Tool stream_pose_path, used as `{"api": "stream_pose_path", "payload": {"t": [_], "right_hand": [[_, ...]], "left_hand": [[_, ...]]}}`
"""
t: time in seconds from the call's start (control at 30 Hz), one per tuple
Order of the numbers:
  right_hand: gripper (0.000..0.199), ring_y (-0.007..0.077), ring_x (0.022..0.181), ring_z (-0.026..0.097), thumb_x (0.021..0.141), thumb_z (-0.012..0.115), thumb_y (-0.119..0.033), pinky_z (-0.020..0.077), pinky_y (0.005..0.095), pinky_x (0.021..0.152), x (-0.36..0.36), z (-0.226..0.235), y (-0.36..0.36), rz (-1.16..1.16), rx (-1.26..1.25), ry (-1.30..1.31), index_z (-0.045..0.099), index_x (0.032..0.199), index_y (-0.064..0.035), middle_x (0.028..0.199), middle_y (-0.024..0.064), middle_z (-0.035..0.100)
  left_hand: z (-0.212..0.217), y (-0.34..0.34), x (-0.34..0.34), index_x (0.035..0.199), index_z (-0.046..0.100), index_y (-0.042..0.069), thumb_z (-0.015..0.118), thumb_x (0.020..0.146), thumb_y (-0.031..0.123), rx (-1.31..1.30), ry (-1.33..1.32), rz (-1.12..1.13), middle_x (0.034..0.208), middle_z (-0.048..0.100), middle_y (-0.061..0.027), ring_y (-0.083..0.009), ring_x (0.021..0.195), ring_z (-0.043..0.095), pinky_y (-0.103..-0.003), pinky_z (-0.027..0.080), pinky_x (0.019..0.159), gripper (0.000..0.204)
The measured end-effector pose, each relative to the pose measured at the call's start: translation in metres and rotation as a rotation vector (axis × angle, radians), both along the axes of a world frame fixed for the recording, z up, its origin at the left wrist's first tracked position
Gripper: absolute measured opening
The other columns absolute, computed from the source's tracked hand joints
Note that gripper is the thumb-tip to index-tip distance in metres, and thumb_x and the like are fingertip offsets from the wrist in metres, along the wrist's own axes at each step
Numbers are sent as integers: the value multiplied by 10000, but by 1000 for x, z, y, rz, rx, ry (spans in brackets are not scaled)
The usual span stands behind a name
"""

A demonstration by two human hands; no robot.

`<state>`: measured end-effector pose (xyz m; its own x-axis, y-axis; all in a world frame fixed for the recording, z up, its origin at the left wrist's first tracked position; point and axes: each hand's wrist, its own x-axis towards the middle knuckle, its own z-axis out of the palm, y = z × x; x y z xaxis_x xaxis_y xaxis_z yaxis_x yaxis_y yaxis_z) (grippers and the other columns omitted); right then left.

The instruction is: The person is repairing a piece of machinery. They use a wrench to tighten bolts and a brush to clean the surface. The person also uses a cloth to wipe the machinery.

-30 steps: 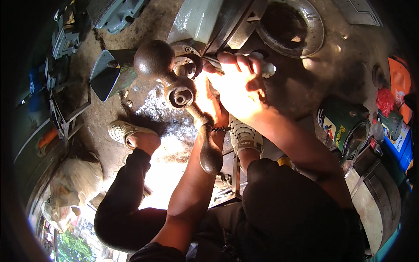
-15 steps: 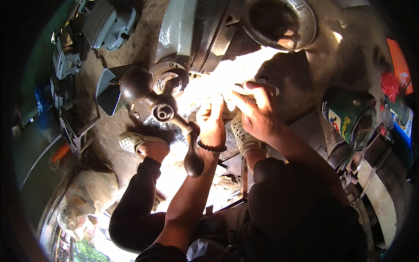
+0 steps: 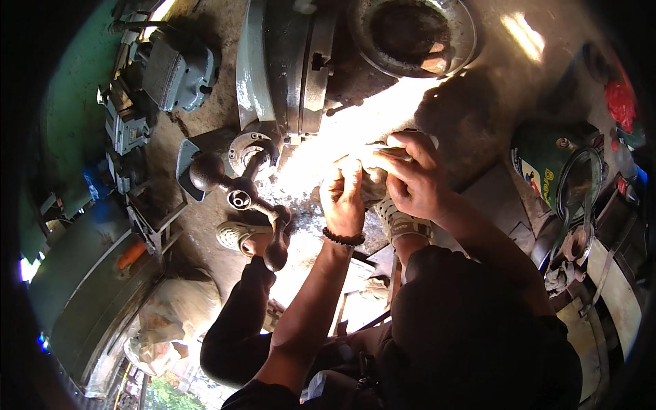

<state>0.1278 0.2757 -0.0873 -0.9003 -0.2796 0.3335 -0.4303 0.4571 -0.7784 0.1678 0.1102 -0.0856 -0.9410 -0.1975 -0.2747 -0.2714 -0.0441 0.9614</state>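
In the middle, my left hand [image 3: 344, 205], with a dark beaded bracelet at the wrist, is closed in a pinch. Strong glare washes out its fingertips, so what they hold is hidden. Just to its right, my right hand [image 3: 418, 179] has its thumb and fingers closed on a small shiny metal piece [image 3: 395, 153] whose kind I cannot make out. The two hands nearly meet at the fingertips. Left of my left hand stands a crank handle with ball-shaped ends [image 3: 240, 198], fixed to a grey-green machine [image 3: 256, 75].
A round metal pan [image 3: 359, 34] with dark contents lies beyond my hands. At right are a green can [image 3: 547, 164] and a red plastic bag [image 3: 620, 106]. A grey machine part [image 3: 179, 72] sits far left. My feet in perforated clogs [image 3: 236, 237] flank the bright floor patch.
The view has shifted, so the crank, can and pan sit elsewhere in the picture. Both hands stay close together with their fingers still pinched.
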Motion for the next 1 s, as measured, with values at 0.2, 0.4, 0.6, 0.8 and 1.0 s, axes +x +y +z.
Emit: {"api": "stream_pose_path", "payload": {"t": [0.2,0.4,0.6,0.8,1.0], "right_hand": [[408,339,922,632,846,687,-32,523,409,834,-5,7,2,-70,-306,-227,603,1245,-10,1032,172,627],[264,173,892,655,926,689,-57,529,315,804,-14,12,27,32,-326,-590,595,1163,11,950,124,665],[200,141,935,649,928,683,-29,530,280,847,-15,14,37,114,-576,-687,594,1100,20,996,103,660],[423,220,1052,670,920,745,-242,532,340,904,-20,15,45,192,-169,-650,617,1238,6,1131,160,690],[330,147,1027,678,914,733,-184,537,305,926,-17,19,61,83,-579,-1209,675,1172,14,1095,76,725]], "left_hand": [[6,9,4,1073,665,24,570,1052,176,-134,-19,-2,946,658,3,-70,861,563,-240,468,784,180],[33,14,-4,1183,667,5,584,1046,187,189,-170,-103,1026,684,-29,-110,923,601,-276,498,850,242],[47,14,-21,1167,684,23,578,1039,137,513,-412,-32,1018,701,-37,-114,892,617,-279,496,835,202],[55,12,-16,1048,698,48,630,1019,136,488,-293,-69,917,679,27,-59,824,588,-229,469,743,115],[64,10,-6,1072,695,-4,629,968,19,-341,-29,-179,899,674,-74,-148,802,632,-289,507,755,126]]}}
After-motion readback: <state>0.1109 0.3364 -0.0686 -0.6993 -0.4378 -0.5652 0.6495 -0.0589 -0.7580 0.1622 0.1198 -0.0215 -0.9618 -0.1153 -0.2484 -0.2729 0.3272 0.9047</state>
